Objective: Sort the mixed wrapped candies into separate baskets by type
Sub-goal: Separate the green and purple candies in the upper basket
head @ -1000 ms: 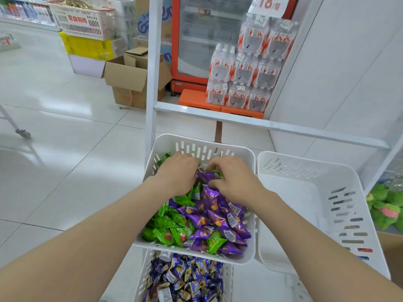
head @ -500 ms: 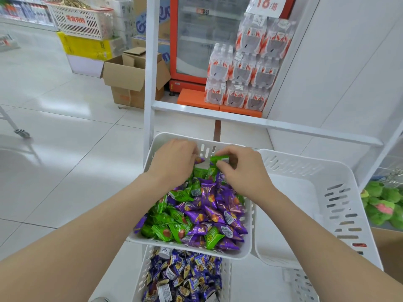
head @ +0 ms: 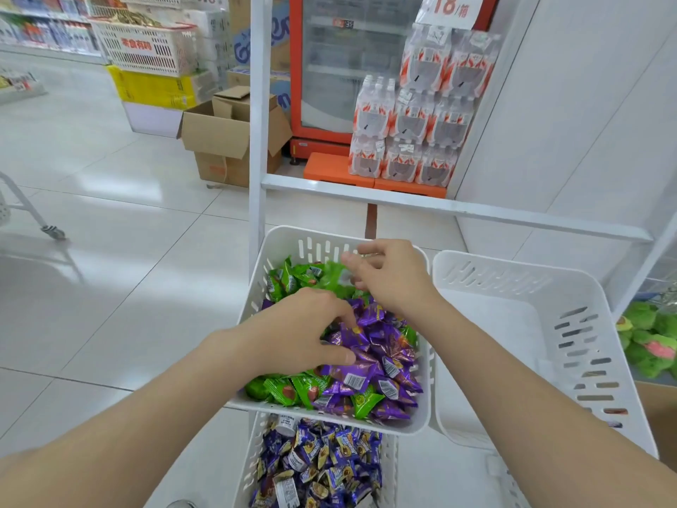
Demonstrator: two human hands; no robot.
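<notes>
A white basket point(head: 282, 240) holds mixed wrapped candies: green candies point(head: 293, 278) piled at its far end and near edge, purple candies point(head: 381, 346) in the middle. My left hand point(head: 300, 333) reaches down into the purple candies, its thumb and fingers curled round some of them. My right hand point(head: 390, 276) hovers over the far end with its fingers loosely spread. A blurred green candy point(head: 331, 273) lies just off its fingertips. To the right stands a second white basket point(head: 494, 324) with no candy in view.
Below the mixed basket, a lower basket point(head: 389, 467) holds blue-purple wrapped candies point(head: 318, 467). White rack bars point(head: 439, 209) cross behind the baskets. Green plush toys point(head: 648, 335) sit at the right, and bottle packs point(head: 410, 130) and a cardboard box point(head: 227, 137) stand on the floor beyond.
My right hand pinched a green candy, and that candy now lies off its fingertips, to their left. My left hand moved from the basket's far end toward me onto the purple candies.
</notes>
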